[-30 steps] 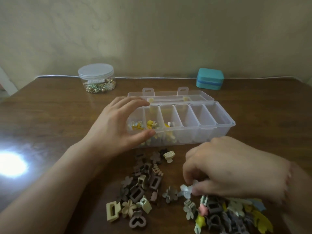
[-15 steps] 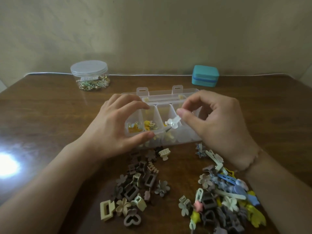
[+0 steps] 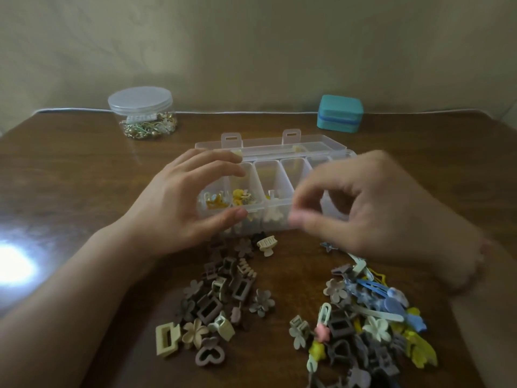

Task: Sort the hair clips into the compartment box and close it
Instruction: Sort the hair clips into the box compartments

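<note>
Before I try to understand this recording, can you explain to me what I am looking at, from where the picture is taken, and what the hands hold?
There is no machine here. A person wears one camera on the head, looking forward and down at their own two bare hands above a brown wooden table.

The left hand curls its fingers and thumb around the left end of a clear compartment box, whose lid is open. Some compartments already hold small clips.

The right hand is blurred by motion; its thumb and forefinger are curled near each other, but I cannot tell whether its grip holds anything.

Near the person lie two heaps: brown and beige hair clips and colourful hair clips. At the back stand a clear jar and a teal case.
</note>
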{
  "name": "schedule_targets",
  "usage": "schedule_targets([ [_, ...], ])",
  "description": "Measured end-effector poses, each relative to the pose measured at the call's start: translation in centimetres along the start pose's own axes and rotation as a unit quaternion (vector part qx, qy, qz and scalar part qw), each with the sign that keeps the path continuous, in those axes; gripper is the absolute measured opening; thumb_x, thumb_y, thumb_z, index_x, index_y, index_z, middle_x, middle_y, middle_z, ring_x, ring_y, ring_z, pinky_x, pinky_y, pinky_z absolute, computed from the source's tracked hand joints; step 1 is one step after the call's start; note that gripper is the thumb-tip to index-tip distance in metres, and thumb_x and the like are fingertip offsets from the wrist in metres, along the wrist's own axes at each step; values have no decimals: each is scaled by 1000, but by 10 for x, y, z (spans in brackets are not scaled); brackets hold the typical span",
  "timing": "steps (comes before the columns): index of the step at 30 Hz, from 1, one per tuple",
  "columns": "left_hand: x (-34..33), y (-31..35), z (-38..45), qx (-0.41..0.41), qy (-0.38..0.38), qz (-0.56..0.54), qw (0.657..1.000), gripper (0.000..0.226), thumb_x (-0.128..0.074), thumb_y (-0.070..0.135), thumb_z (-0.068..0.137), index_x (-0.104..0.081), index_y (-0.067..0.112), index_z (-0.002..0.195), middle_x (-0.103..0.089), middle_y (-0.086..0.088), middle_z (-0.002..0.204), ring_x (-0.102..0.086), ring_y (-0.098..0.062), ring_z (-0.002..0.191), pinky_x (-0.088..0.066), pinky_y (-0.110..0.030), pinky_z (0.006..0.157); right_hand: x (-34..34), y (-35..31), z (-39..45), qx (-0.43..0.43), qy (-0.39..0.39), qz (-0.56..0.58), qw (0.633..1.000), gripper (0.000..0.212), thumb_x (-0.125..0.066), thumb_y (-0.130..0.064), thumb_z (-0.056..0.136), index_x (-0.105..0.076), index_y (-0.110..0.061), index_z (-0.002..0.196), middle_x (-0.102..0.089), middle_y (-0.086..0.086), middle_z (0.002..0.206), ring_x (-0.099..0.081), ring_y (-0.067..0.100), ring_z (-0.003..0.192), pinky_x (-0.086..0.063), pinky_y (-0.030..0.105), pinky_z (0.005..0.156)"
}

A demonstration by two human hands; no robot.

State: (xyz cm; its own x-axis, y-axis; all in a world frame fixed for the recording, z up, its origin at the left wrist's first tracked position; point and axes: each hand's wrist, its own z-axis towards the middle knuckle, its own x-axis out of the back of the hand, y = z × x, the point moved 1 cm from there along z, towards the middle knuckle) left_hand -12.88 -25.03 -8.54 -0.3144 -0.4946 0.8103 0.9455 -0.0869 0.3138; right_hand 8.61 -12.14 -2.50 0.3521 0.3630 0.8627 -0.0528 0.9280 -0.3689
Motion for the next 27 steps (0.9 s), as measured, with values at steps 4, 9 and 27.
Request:
schedule_targets([
  [4, 0, 2, 0, -24, 16, -3, 1000, 47, -63, 50, 87, -67, 16, 119, -61, 3, 131, -54, -15, 127, -46, -42, 102, 1, -10, -9, -84, -317, -51, 943, 22, -67, -51, 82, -61, -46, 102, -65, -25, 90, -57, -14, 87, -51, 14, 70],
  [9, 0, 4, 1, -34, 22, -5, 999, 44, -65, 45, 87, -67, 14, 119, -63, 3, 128, -55, -16, 124, -46, -43, 99, -6, -19, -6, -81, -357, -95, 926, 31, -66, -46, 85, -50, -49, 112, -64, -24, 90, -58, -3, 86, -51, 26, 77],
  [27, 1, -2, -1, 37, 3, -2, 999, 64, -56, 64, 83, -54, 26, 135, -56, 9, 136, -44, -15, 131, -41, -47, 105, 6, 22, 3, -133, 209, 197, 948, 12, -79, -15, 75, -68, -18, 81, -66, -10, 69, -53, 8, 52, -44, 13, 47],
])
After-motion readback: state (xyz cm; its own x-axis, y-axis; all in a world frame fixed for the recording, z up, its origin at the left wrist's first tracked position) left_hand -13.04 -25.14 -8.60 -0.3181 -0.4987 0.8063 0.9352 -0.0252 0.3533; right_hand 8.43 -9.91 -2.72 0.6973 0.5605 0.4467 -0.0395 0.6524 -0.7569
